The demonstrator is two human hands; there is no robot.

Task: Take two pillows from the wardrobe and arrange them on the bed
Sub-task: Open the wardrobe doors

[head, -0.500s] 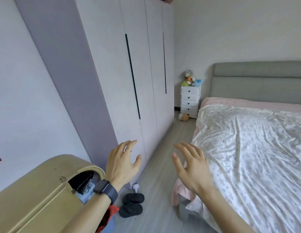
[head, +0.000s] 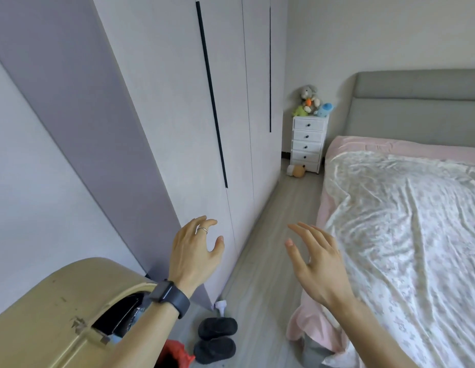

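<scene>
- The tall pale wardrobe [head: 178, 107] with flat doors and thin black vertical handle strips is standing with every visible door closed; the pillows are not showing anywhere, so whether they are lying inside it cannot be told.
- The left hand [head: 192, 254], wearing a thin silver ring and a dark wristband, is hovering just in front of the wardrobe's lower door, fingers loosely spread and curled, gripping nothing; it looks slightly clear of the door, though contact is hard to judge from this angle.
- The right hand [head: 317, 264] is floating further out from the wardrobe, over the grey wood-look floor [head: 268, 251], fingers spread and empty.
- The wide bed [head: 406, 235] with a grey padded headboard, pink sheet and crumpled white floral cover is lying across the floor strip from the wardrobe.
- A small white chest of drawers [head: 308, 143] is standing at the wardrobe's far end, with soft toys [head: 312, 102] sitting on top.
- A beige rounded hard case [head: 45, 314] is resting beside the wardrobe's near corner, under the left forearm.
- A pair of dark slippers [head: 216, 338] is lying on the floor near that same corner.
</scene>
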